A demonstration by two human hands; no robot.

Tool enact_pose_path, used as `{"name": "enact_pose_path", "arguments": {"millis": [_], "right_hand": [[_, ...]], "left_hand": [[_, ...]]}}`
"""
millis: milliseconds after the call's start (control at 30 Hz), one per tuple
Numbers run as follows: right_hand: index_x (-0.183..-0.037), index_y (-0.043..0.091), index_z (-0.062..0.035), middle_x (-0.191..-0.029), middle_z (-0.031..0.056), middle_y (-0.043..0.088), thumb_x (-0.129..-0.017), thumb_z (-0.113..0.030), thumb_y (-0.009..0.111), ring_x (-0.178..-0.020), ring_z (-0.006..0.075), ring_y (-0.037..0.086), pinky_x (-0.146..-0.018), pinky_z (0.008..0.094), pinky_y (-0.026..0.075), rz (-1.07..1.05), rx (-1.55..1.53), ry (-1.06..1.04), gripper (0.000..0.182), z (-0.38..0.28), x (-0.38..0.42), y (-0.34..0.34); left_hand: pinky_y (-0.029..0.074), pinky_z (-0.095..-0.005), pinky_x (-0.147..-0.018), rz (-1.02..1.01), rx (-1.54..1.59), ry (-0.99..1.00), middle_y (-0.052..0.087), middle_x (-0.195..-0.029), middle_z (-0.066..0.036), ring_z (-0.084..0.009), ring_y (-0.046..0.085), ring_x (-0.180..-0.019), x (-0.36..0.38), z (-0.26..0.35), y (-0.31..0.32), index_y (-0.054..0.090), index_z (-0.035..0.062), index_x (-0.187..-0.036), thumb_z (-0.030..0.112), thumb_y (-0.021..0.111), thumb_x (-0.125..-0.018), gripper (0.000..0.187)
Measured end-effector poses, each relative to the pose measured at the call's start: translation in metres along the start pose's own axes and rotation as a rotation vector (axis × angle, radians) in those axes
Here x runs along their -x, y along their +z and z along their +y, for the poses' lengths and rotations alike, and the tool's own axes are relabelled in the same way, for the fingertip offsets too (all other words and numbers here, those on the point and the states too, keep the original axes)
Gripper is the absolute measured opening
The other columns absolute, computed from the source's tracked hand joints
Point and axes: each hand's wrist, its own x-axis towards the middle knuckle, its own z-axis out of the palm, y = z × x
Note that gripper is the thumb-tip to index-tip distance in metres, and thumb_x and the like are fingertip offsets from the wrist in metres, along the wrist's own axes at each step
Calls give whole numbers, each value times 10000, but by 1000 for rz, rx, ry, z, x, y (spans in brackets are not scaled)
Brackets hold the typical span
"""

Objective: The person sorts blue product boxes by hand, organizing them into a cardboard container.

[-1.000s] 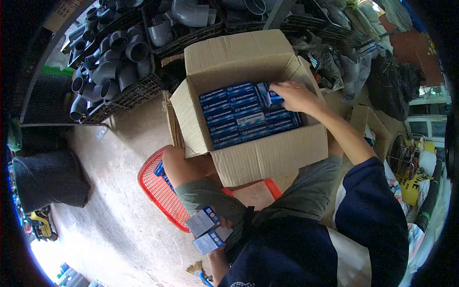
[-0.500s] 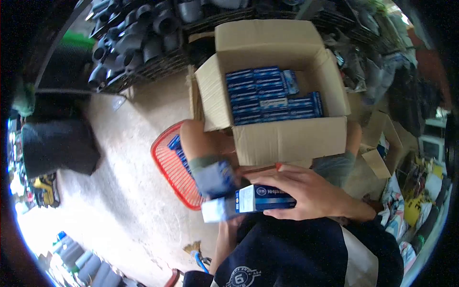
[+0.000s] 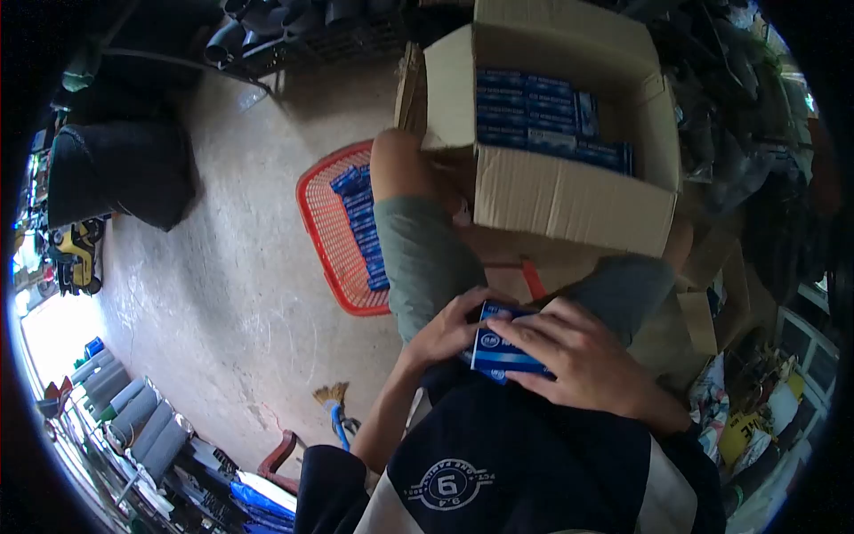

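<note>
Close to my chest, a small stack of blue cardboard boxes [image 3: 509, 349] with white lettering is held between both hands. My left hand [image 3: 449, 331] closes around the left end of the stack. My right hand [image 3: 569, 351] grips it from the right, its fingers lying across the top. How many boxes are in the stack is partly hidden by my fingers. Beyond my knees stands a large open carton [image 3: 569, 191], flaps spread, with rows of similar blue boxes [image 3: 534, 111] inside. To the left, a red plastic basket [image 3: 336, 276] holds more blue boxes [image 3: 363, 222].
A small broom [image 3: 331, 393] lies on the floor at lower left. Black bins [image 3: 120, 173] stand at the left. Grey pipes [image 3: 142, 418] are at lower left, and dark pipe fittings [image 3: 267, 27] fill crates at the back. A smaller open carton [image 3: 698, 316] sits at the right.
The boxes that were blurred on the left are now together with the right hand's box, in both hands. The view has shifted, so the carton and basket appear higher.
</note>
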Motion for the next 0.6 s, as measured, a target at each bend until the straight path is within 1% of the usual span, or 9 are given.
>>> {"name": "enact_pose_path", "arguments": {"millis": [100, 167, 200, 300, 333, 433, 467, 567, 600], "right_hand": [[-1461, 499, -110, -1164, 87, 659, -816, -289, 817, -1042, 256, 584, -967, 390, 493, 94, 7, 60, 741, -1, 20, 18], [-1456, 505, -113, -1155, 82, 641, -787, -273, 829, -1014, 257, 573, -925, 393, 498, 119, 16, 63, 760, -5, 28, 28], [-1453, 509, -115, -1156, 83, 626, -778, -265, 830, -1011, 257, 568, -909, 390, 499, 130, 35, 59, 762, -7, 32, 33], [-1440, 514, -94, -1166, 91, 568, -798, -254, 798, -1012, 259, 554, -879, 378, 495, 188, 130, 85, 721, -22, 34, 38], [-1435, 516, -83, -1170, 95, 546, -811, -252, 782, -1014, 260, 549, -872, 374, 493, 208, 169, 110, 699, -29, 34, 40], [-1391, 548, -61, -1189, 101, 506, -737, -253, 819, -1040, 248, 542, -920, 414, 480, 211, 252, 135, 734, -40, 36, 55], [-1394, 532, -38, -1207, 104, 510, -789, -308, 804, -1051, 259, 547, -922, 418, 479, 175, 259, 133, 716, -43, 38, 51], [-1393, 531, -46, -1228, 100, 501, -858, -363, 768, -1102, 286, 540, -939, 431, 482, 118, -199, -9, 666, -32, 41, 47], [-1343, 578, -61, -1219, 123, 563, -928, -383, 704, -1151, 301, 559, -977, 432, 475, 28, -475, -65, 540, -28, 42, 40]], "left_hand": [[427, -350, -1048, -24, -43, -137, 625, -1203, -127, -246, 585, -1179, 5, 6, 7, 624, 43, -1247, 265, 581, -992, 340], [419, -348, -1055, -92, -11, -173, 608, -1226, -130, -241, 568, -1202, 2, -3, 7, 617, 48, -1252, 272, 557, -1000, 342], [382, -346, -1087, -187, 33, -182, 566, -1286, -129, -236, 517, -1265, 1, -8, 2, 604, 47, -1261, 283, 529, -1005, 356], [334, -356, -1118, -294, 74, -46, 535, -1306, -121, -241, 472, -1300, -4, -16, -7, 606, 36, -1247, 289, 509, -1009, 361], [303, -364, -1136, -344, 46, -47, 502, -1327, -123, -249, 433, -1327, -5, -4, -8, 605, 28, -1241, 294, 488, -1013, 369], [302, -369, -1137, -382, -22, -116, 496, -1324, -129, -256, 430, -1326, -7, 15, 0, 590, 33, -1272, 275, 467, -1012, 375], [303, -369, -1146, -474, -26, -180, 450, -1391, -133, -268, 401, -1364, -11, 13, -6, 581, 72, -1305, 331, 585, -955, 436], [322, -388, -1145, -718, -300, 16, 384, -1461, -138, -297, 370, -1402, -9, 10, -11, 586, 108, -1316, 410, 732, -845, 579], [339, -424, -1148, -736, -259, -43, 325, -1516, -141, -350, 348, -1424, -6, 15, -5, 593, 149, -1314, 448, 824, -737, 689]]}}
